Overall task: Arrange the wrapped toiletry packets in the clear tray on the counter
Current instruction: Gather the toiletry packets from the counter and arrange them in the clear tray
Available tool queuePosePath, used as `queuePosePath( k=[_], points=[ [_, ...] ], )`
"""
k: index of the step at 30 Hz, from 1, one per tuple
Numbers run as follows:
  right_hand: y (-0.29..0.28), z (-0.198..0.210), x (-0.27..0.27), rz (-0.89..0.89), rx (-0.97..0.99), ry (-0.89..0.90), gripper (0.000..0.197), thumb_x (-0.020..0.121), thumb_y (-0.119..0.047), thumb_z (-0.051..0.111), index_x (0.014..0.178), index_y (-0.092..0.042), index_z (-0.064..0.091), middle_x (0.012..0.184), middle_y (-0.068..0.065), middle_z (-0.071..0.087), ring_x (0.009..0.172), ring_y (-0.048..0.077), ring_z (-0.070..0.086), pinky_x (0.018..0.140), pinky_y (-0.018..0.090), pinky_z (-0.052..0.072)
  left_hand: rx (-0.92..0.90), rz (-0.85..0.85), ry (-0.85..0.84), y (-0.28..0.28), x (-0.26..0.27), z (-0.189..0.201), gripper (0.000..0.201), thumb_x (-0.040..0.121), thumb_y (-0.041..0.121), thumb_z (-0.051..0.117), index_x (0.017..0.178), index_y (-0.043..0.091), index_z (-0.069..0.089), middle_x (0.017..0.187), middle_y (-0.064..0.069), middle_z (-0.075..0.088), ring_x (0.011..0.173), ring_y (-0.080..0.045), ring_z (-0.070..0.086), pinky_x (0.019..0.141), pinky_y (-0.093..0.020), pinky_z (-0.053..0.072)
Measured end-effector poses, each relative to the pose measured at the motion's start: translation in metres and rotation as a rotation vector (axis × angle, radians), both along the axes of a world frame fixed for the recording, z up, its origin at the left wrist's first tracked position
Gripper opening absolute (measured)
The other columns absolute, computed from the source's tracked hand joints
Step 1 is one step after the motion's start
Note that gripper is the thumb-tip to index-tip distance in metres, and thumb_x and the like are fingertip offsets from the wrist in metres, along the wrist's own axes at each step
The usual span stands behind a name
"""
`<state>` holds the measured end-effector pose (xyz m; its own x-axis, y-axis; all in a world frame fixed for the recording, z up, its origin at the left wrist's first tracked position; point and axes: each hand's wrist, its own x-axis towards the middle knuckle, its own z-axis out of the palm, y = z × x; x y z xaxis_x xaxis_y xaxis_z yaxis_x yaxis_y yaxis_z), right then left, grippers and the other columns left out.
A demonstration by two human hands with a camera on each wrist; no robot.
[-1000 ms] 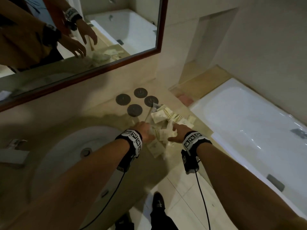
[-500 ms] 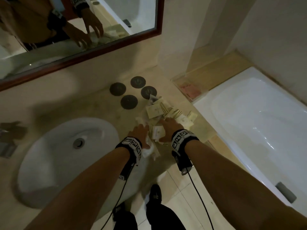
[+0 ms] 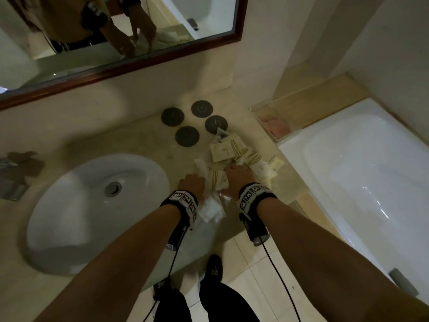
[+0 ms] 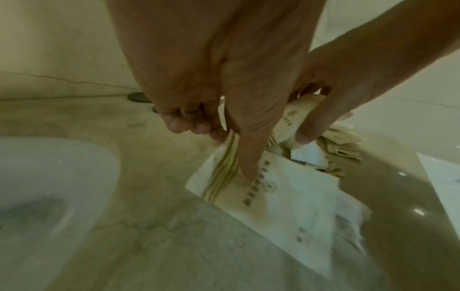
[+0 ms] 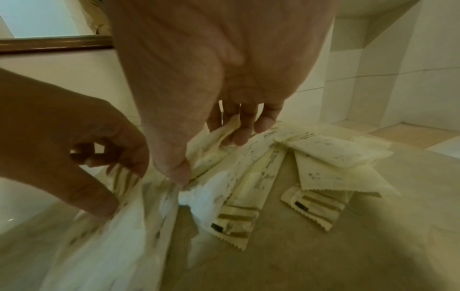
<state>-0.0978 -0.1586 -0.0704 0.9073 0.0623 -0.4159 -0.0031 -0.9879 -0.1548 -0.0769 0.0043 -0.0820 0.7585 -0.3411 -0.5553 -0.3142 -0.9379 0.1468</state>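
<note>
A loose pile of cream wrapped packets [image 3: 234, 152] with gold stripes lies on the beige counter right of the sink. My left hand [image 4: 231, 155] pinches one striped packet [image 4: 268, 198] between thumb and fingers, its lower end hanging over the counter. My right hand [image 5: 209, 155] grips a crumpled bunch of packets [image 5: 214, 189] at the pile's near side. In the head view the left hand [image 3: 192, 184] and the right hand [image 3: 236, 175] sit close together. A clear tray [image 3: 260, 112] with something pink in it stands at the counter's far right end.
Several dark round coasters [image 3: 186, 135] lie behind the pile. A white sink [image 3: 92, 205] with a faucet [image 3: 11, 173] is on the left, and a white bathtub [image 3: 371, 182] on the right. A mirror [image 3: 116, 31] hangs above. The counter's front edge is just under my wrists.
Both hands have drawn back toward the counter's front edge and come closer together, pulling packets with them. The head view has tilted down.
</note>
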Motion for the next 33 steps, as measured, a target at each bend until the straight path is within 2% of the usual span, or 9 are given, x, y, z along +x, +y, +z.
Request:
queuePosePath(
  k=[2, 4, 7, 12, 16, 20, 25, 29, 33],
  points=[
    [-0.001, 0.004, 0.002, -0.005, 0.010, 0.012, 0.079, 0.074, -0.056, 0.067, 0.136, -0.013, 0.041, 0.138, 0.009, 0.045, 0.125, 0.031, 0.046, 0.105, 0.047, 0.039, -0.015, 0.031, 0.026, 0.004, 0.002, 0.004, 0.027, 0.091, 0.021, 0.052, 0.115, 0.010, 0.060, 0.123, -0.011, 0.058, 0.113, -0.029, 0.055, 0.092, -0.036, 0.047],
    [-0.002, 0.009, 0.004, -0.009, 0.024, 0.016, 0.079, 0.076, -0.057, 0.065, 0.137, -0.013, 0.040, 0.139, 0.009, 0.044, 0.125, 0.031, 0.046, 0.104, 0.045, 0.040, -0.057, 0.067, 0.082, 0.009, 0.004, 0.009, 0.019, 0.090, 0.017, 0.052, 0.104, 0.009, 0.062, 0.115, -0.011, 0.062, 0.105, -0.029, 0.060, 0.082, -0.031, 0.047],
    [-0.003, 0.018, 0.006, -0.018, 0.041, 0.024, 0.080, 0.078, -0.056, 0.063, 0.141, -0.015, 0.037, 0.142, 0.008, 0.043, 0.126, 0.030, 0.046, 0.102, 0.043, 0.042, -0.149, 0.120, 0.108, 0.016, 0.006, 0.016, 0.003, 0.089, 0.016, 0.056, 0.088, 0.013, 0.055, 0.115, -0.014, 0.063, 0.101, -0.030, 0.061, 0.086, -0.034, 0.047],
    [0.002, 0.041, 0.019, 0.009, 0.041, 0.030, 0.073, 0.085, -0.053, 0.057, 0.144, -0.018, 0.034, 0.147, 0.010, 0.037, 0.132, 0.031, 0.040, 0.106, 0.043, 0.037, -0.196, 0.147, 0.065, 0.030, 0.008, 0.032, 0.022, 0.091, 0.012, 0.055, 0.109, 0.001, 0.061, 0.120, -0.016, 0.061, 0.110, -0.032, 0.058, 0.092, -0.034, 0.044],
    [0.020, 0.059, 0.030, 0.023, 0.047, -0.021, 0.073, 0.086, -0.052, 0.056, 0.146, -0.017, 0.031, 0.148, 0.011, 0.036, 0.133, 0.031, 0.040, 0.106, 0.043, 0.036, -0.251, 0.191, 0.012, 0.056, 0.009, 0.047, 0.011, 0.090, 0.007, 0.051, 0.098, 0.007, 0.059, 0.117, -0.018, 0.061, 0.107, -0.033, 0.059, 0.088, -0.035, 0.045],
    [0.058, 0.067, 0.033, 0.071, 0.043, -0.045, 0.074, 0.083, -0.055, 0.058, 0.143, -0.018, 0.034, 0.143, 0.011, 0.042, 0.127, 0.033, 0.046, 0.101, 0.047, 0.042, -0.289, 0.265, -0.073, 0.094, 0.005, 0.062, 0.011, 0.090, 0.006, 0.047, 0.088, 0.014, 0.053, 0.108, -0.019, 0.065, 0.097, -0.034, 0.062, 0.074, -0.032, 0.044],
    [0.121, 0.077, 0.034, 0.148, 0.053, -0.085, 0.070, 0.081, -0.051, 0.062, 0.137, -0.017, 0.038, 0.132, 0.010, 0.049, 0.119, 0.033, 0.051, 0.098, 0.047, 0.044, -0.265, 0.354, -0.118, 0.160, -0.003, 0.072, 0.017, 0.093, 0.009, 0.043, 0.102, 0.005, 0.058, 0.113, -0.016, 0.062, 0.101, -0.033, 0.059, 0.082, -0.038, 0.047],
    [0.181, 0.087, 0.037, 0.218, 0.071, -0.120, 0.065, 0.080, -0.047, 0.063, 0.133, -0.016, 0.041, 0.123, 0.011, 0.054, 0.111, 0.033, 0.055, 0.091, 0.042, 0.047, -0.276, 0.435, -0.149, 0.224, -0.013, 0.081, 0.010, 0.093, 0.010, 0.042, 0.087, 0.014, 0.049, 0.109, -0.017, 0.062, 0.096, -0.034, 0.059, 0.079, -0.038, 0.047],
    [0.242, 0.099, 0.038, 0.270, 0.102, -0.136, 0.061, 0.081, -0.045, 0.062, 0.130, -0.015, 0.043, 0.120, 0.012, 0.057, 0.107, 0.033, 0.057, 0.088, 0.041, 0.050, -0.289, 0.508, -0.183, 0.286, -0.020, 0.091, 0.011, 0.091, 0.008, 0.044, 0.085, 0.017, 0.045, 0.108, -0.017, 0.061, 0.095, -0.034, 0.058, 0.077, -0.037, 0.046]
  ],
)
